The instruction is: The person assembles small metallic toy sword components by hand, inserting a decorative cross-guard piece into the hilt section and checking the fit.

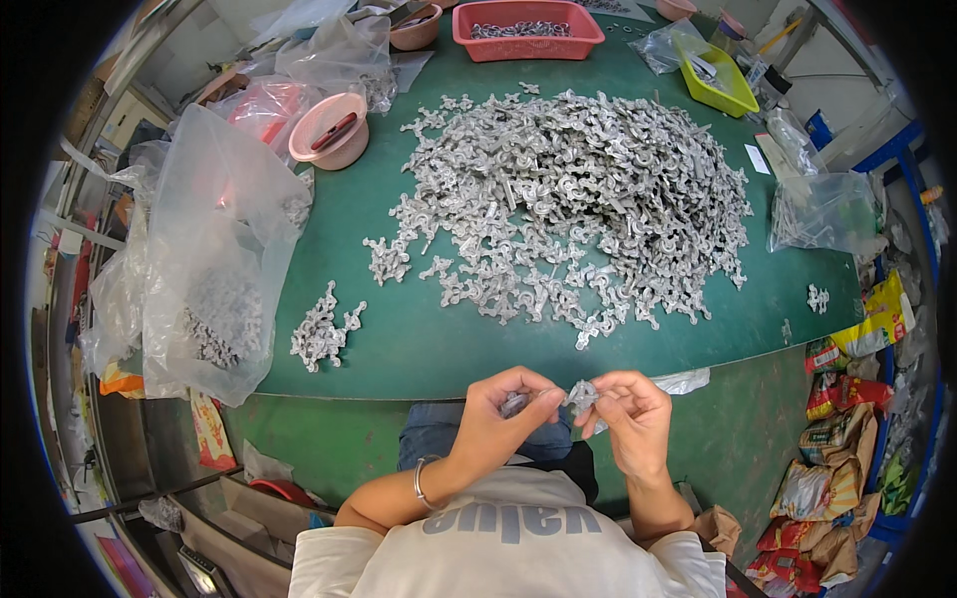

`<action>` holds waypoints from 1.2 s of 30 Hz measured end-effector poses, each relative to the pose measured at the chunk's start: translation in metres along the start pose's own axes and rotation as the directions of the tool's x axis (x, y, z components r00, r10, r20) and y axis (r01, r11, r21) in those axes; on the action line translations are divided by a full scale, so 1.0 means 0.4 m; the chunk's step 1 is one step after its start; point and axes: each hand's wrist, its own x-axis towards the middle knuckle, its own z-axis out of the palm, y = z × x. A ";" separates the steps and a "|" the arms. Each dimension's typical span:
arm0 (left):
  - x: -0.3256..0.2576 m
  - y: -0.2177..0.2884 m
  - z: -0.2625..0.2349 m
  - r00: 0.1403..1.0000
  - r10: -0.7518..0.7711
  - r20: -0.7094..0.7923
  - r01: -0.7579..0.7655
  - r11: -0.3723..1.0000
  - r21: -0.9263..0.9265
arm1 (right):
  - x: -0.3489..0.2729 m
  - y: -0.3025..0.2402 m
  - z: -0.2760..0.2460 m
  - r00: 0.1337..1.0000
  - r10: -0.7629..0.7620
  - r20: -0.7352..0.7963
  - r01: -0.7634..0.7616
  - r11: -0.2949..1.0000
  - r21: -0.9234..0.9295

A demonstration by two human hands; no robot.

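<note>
My left hand [503, 414] and my right hand [628, 414] meet just below the table's front edge, over my lap. Each pinches a small grey metal casting [576, 397], and the two pieces touch between my fingertips. A wide heap of the same grey metal castings [588, 199] covers the middle of the green table [399, 339]. A smaller cluster of castings [321, 331] lies apart at the left front.
A large clear plastic bag [214, 259] holding castings hangs off the left table edge. A pink bowl [331, 130], a red basket [526, 28] and a yellow tray [718, 80] stand at the back. Another clear bag [817, 209] sits right; snack packets [837, 468] lie on the floor.
</note>
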 end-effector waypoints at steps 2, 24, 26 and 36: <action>0.001 0.003 -0.003 1.000 -0.015 0.016 0.016 0.999 -0.032 | -0.003 0.007 0.000 0.999 -0.011 -0.032 0.010 0.999 -0.040; -0.008 -0.017 -0.010 0.991 0.077 0.112 -0.098 0.976 0.196 | -0.023 0.024 -0.020 0.996 -0.084 -0.039 0.076 0.984 -0.162; -0.009 -0.014 -0.007 0.991 0.066 0.113 -0.086 0.980 0.180 | -0.024 0.027 -0.022 0.996 -0.064 -0.055 0.054 0.984 -0.169; -0.010 -0.005 -0.011 0.973 0.015 0.231 -0.040 0.994 0.104 | -0.030 0.023 -0.020 0.997 -0.053 -0.063 0.049 0.997 -0.058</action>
